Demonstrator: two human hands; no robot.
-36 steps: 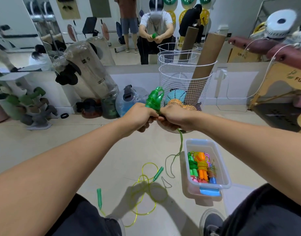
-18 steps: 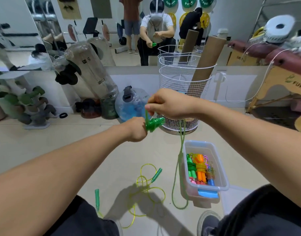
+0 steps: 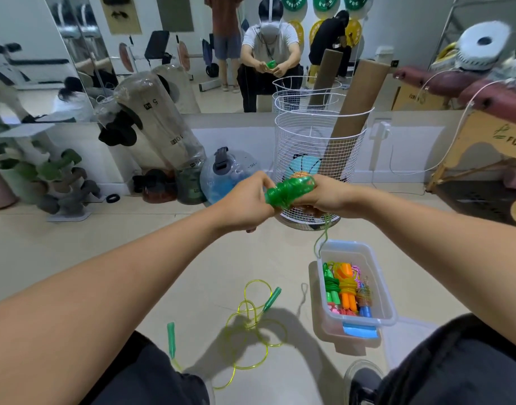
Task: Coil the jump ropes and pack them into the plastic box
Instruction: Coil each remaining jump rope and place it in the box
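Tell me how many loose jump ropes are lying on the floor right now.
1: a yellow-green jump rope with green handles lies uncoiled on the floor left of the plastic box. Another, green rope is in the hands; coiled ones sit inside the box.

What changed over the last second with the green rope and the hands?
The right hand circled up and back down to the bundle, wrapping more cord; the hanging tail got shorter. The left hand kept holding the bundle. The box and yellow rope on the floor stayed put.

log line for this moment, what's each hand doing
left hand: grips green rope bundle | right hand: holds bundle, loose tail hanging | plastic box: part filled
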